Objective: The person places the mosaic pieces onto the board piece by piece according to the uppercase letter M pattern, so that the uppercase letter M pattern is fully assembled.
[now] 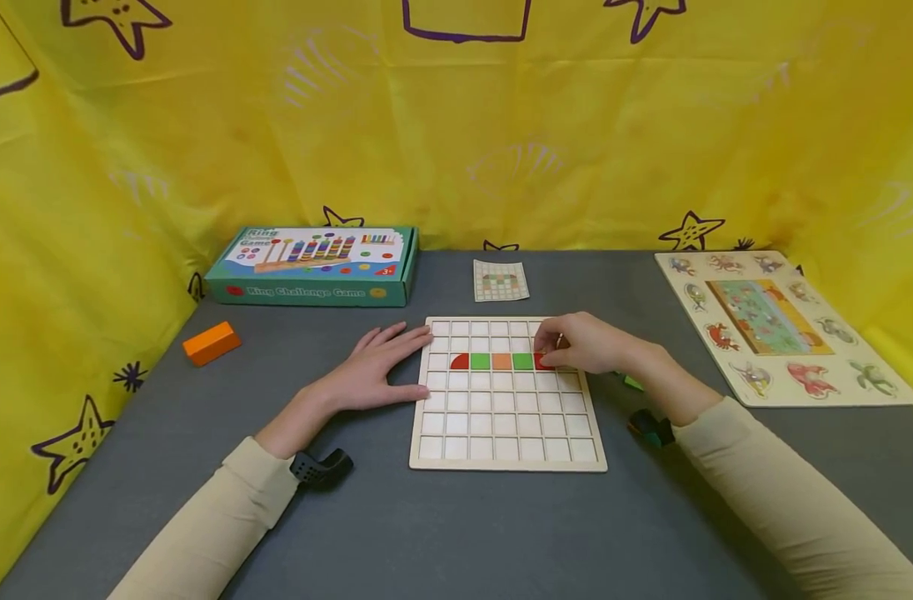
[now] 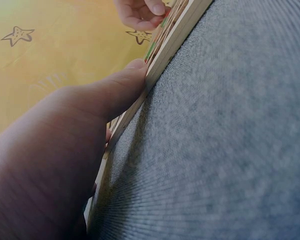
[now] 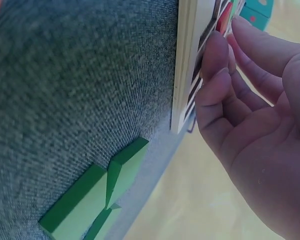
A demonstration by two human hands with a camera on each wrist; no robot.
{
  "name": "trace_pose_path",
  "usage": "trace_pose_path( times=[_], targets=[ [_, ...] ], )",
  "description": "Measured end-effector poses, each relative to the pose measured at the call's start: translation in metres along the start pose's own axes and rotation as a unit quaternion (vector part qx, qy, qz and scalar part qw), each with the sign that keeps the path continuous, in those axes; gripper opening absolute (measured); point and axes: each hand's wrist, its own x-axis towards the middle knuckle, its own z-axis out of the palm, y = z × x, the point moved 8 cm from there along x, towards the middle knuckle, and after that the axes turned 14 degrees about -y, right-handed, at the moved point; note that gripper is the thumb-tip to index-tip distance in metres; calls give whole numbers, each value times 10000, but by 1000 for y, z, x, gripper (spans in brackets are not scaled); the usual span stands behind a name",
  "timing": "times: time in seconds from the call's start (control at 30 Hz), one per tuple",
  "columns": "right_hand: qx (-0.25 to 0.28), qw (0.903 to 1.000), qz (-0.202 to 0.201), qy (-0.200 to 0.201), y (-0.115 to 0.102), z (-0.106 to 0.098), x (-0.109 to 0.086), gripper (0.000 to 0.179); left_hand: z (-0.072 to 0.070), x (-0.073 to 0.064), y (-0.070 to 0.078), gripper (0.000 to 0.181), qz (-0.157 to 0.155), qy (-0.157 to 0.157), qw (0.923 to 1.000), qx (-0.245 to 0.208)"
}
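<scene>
A wooden grid board (image 1: 509, 465) lies on the dark table. One of its rows holds a red rounded tile (image 1: 460, 362), a green tile (image 1: 481, 362), an orange tile (image 1: 502, 361) and a second green tile (image 1: 523, 362). At the right end of that row, my right hand (image 1: 587, 343) pinches another red tile (image 1: 540, 362) with curled fingers; the fingers partly cover it. My left hand (image 1: 374, 367) rests with extended fingers and thumb against the board's left edge. The left wrist view shows the thumb (image 2: 122, 82) touching that edge.
Green blocks (image 3: 75, 200) lie on the table right of the board, partly behind the right wrist. A patterned card (image 1: 500, 287) lies beyond the board. A game box (image 1: 306, 292) and an orange block (image 1: 212, 342) are at left, a picture puzzle (image 1: 696, 325) at right.
</scene>
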Motion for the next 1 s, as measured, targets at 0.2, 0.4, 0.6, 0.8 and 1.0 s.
trace_pose_path(
  times=[0.2, 0.4, 0.6, 0.8, 1.0],
  targets=[
    [74, 9998, -72, 198, 5, -7, -7, 8, -1, 1, 0, 87, -2, 15, 10000, 18],
    [197, 9992, 54, 355, 14, -13, -20, 10, 0, 1, 0, 87, -19, -31, 10000, -25],
    [267, 9982, 192, 496, 25, -17, -36, 9, -1, -1, 0, 87, -25, -11, 10000, -15],
    [131, 9976, 194, 649, 37, -22, -52, 12, -1, -1, 0, 87, -38, -23, 10000, -13],
    [44, 9976, 256, 649, 47, -23, -63, 15, 0, 1, 0, 87, -76, -28, 10000, -22]
  ],
)
